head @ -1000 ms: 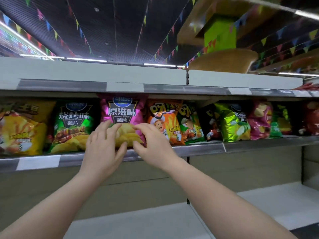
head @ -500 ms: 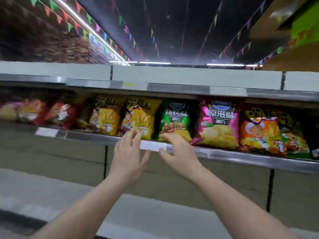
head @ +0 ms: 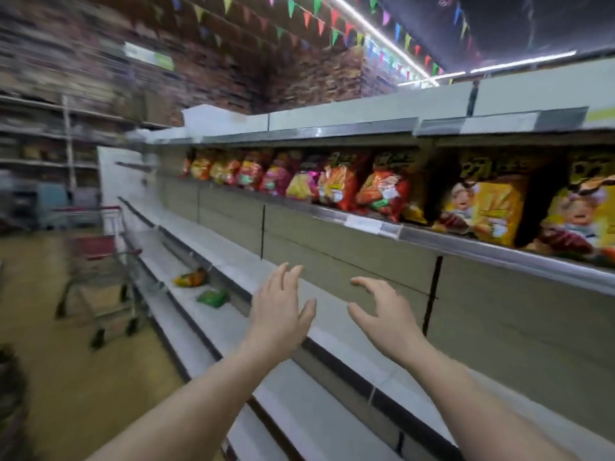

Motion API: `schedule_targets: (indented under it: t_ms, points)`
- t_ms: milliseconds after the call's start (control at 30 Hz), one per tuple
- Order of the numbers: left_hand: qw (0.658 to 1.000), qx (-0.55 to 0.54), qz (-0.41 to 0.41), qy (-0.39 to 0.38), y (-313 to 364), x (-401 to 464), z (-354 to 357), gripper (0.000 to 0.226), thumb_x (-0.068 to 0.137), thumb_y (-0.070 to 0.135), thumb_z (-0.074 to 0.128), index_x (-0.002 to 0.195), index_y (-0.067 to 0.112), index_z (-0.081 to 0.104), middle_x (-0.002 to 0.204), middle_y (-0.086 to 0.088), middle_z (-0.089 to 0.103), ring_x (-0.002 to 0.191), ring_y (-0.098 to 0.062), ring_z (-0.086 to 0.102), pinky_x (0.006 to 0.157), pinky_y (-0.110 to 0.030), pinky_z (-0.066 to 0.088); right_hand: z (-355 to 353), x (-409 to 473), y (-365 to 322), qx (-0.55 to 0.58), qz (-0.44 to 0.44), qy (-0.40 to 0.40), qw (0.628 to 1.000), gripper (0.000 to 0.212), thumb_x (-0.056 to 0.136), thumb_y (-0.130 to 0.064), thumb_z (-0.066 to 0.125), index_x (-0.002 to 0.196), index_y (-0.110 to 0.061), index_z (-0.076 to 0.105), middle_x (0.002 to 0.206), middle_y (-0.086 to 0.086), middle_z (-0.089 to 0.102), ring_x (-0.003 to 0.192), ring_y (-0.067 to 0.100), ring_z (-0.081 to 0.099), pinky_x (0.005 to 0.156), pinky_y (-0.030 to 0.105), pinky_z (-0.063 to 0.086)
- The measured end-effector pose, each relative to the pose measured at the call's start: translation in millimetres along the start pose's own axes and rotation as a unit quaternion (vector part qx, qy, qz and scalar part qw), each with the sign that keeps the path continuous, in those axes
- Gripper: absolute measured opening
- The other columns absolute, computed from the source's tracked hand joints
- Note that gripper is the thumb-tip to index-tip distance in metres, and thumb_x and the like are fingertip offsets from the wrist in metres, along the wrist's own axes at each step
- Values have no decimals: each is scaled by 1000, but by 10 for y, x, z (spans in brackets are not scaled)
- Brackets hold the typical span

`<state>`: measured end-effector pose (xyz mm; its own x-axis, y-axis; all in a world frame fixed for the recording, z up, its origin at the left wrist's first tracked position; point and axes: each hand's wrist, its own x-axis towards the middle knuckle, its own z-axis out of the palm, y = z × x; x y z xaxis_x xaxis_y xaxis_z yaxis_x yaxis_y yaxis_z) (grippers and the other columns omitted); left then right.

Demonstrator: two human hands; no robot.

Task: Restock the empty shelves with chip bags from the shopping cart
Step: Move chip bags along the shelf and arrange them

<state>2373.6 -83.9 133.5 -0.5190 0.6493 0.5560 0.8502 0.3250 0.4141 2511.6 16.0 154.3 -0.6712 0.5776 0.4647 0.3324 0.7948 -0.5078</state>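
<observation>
A row of chip bags point(head: 382, 191) stands along the upper shelf point(head: 466, 242) on my right, red ones farther off and yellow ones nearest. My left hand point(head: 281, 311) and my right hand point(head: 382, 314) are held out in front of the shelving, below that row, fingers spread and relaxed, holding nothing. Beneath them run bare white lower shelves point(head: 332, 311). The red-handled shopping cart point(head: 103, 261) stands in the aisle to the left, blurred; its contents cannot be made out. An orange bag point(head: 191, 278) and a green bag point(head: 213, 297) lie on a low shelf.
The aisle floor point(head: 66, 377) stretches left of the shelving. Blurred shelving point(head: 50, 144) lines the far left wall. A dark object point(head: 10, 394) sits at the left edge. Coloured pennants hang overhead.
My view has swung left along the aisle, bringing the cart and the low shelves into sight. Both hands have dropped away from the pink bag and the shelf edge, still holding nothing.
</observation>
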Motion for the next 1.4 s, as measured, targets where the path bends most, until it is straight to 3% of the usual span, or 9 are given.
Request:
schedule_targets:
  t_ms: [267,667,900,1167,1400]
  points:
    - [987,-43,-152,8,-1032,32,115,58,97,39,44,148,23,21,153,4,24,141,-14,22,115,-34,23,1152,544,-13,54,-19,-99,993,42,93,-26,52,134,-25,46,134,-6,48,118,7,45,86,14,31]
    - [938,-89,-330,56,-1992,393,764,58,95,34,51,147,19,28,150,-2,33,138,-17,32,109,-33,30,2483,1519,321,172,-16,-209,963,41,93,-24,54,134,-21,49,136,-1,50,127,13,44,103,29,37]
    - [912,-115,-386,80,-2866,726,895,57,96,33,51,147,21,28,150,-2,33,137,-16,33,108,-33,31,3534,2119,120,211,10,-240,947,41,94,-23,54,134,-19,49,137,-1,51,125,12,46,94,21,34]
    - [885,-160,-434,54,-4538,1302,903,56,96,29,50,147,18,28,151,-4,33,136,-19,34,111,-42,33,5053,2877,-355,244,99,-270,926,40,94,-23,54,133,-20,49,134,0,53,124,14,48,95,24,37]
    - [863,-186,-468,30,-5649,1863,877,54,97,29,49,146,20,29,150,-2,35,135,-19,36,110,-43,35,5919,3510,-556,266,203,-294,895,39,94,-20,53,133,-17,49,130,0,54,104,4,46,89,18,36]
